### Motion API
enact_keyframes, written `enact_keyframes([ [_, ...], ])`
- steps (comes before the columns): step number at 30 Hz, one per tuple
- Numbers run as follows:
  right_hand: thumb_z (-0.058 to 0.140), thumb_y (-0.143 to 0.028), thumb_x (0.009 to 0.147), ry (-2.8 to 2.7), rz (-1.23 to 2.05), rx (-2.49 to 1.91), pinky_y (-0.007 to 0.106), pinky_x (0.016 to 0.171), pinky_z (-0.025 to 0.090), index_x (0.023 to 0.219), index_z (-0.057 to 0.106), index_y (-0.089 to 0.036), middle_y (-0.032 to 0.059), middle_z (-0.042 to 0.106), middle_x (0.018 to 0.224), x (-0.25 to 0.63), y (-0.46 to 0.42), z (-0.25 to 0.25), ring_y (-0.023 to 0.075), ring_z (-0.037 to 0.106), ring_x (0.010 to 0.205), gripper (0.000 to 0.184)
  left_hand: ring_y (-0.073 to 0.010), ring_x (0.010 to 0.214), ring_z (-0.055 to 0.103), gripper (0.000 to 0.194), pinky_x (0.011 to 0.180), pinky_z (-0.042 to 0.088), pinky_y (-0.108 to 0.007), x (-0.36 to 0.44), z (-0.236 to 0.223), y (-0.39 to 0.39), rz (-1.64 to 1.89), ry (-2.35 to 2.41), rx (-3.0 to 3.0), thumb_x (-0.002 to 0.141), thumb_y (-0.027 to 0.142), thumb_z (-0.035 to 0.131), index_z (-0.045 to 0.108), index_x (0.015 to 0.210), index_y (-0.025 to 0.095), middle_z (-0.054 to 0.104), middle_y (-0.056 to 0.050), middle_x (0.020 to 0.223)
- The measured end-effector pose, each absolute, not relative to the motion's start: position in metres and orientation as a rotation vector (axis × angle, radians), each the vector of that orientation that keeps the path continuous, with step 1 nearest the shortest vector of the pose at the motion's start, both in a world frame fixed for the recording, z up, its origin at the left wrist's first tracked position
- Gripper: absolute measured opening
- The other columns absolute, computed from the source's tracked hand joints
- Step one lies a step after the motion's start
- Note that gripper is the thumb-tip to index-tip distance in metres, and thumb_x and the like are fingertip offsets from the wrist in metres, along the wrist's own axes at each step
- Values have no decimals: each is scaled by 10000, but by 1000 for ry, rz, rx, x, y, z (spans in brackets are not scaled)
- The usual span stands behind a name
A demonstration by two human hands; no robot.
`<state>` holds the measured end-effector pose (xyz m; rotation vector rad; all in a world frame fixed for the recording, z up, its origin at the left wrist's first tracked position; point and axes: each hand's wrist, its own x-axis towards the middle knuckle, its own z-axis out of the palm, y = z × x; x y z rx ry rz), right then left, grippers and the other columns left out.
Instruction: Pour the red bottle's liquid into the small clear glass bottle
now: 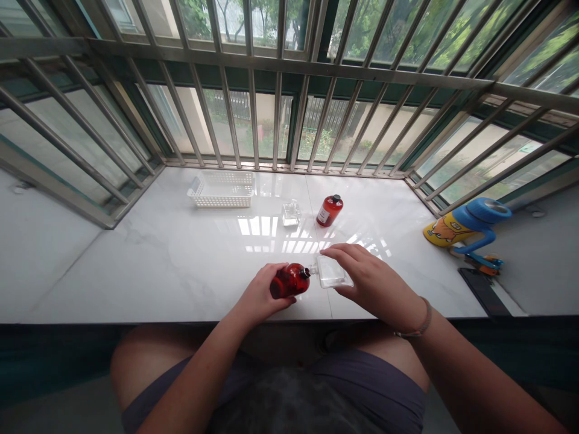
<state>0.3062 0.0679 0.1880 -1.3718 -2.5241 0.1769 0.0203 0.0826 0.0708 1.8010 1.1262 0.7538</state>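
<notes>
My left hand (pixel 266 292) is wrapped round a dark red bottle (pixel 289 281), tilted on its side with its black neck toward the right. Fingers and thumb of my right hand (pixel 357 268) grip a clear square glass bottle (pixel 331 272), also tilted, its neck pointing left. The two necks meet or nearly meet; I cannot tell whether liquid passes between them. Behind them, a second red bottle (pixel 330 211) with a black cap and pale label stands upright on the white counter (pixel 190 259). Left of it is a small clear glass container (pixel 291 213).
A white perforated basket (pixel 221 190) lies near the window bars (pixel 253 60) at the back left. On the right stand a blue and yellow drinking bottle (pixel 465 222) and a dark phone-like slab (pixel 483 292). The counter's front edge runs just before my lap.
</notes>
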Motion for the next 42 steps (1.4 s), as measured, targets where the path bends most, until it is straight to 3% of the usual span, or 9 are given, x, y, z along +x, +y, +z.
enact_keyframes([
  [42,747,-19,769,-2547,181,-1341,556,1070,570,1482,496,-309,105,639,1406,302,69,194,343,617,1284,810,-315,1260,625,744,1085,534,-491,22,70,80,759,1115,1790,751,306,901,585,1425,324,631,-76,1373],
])
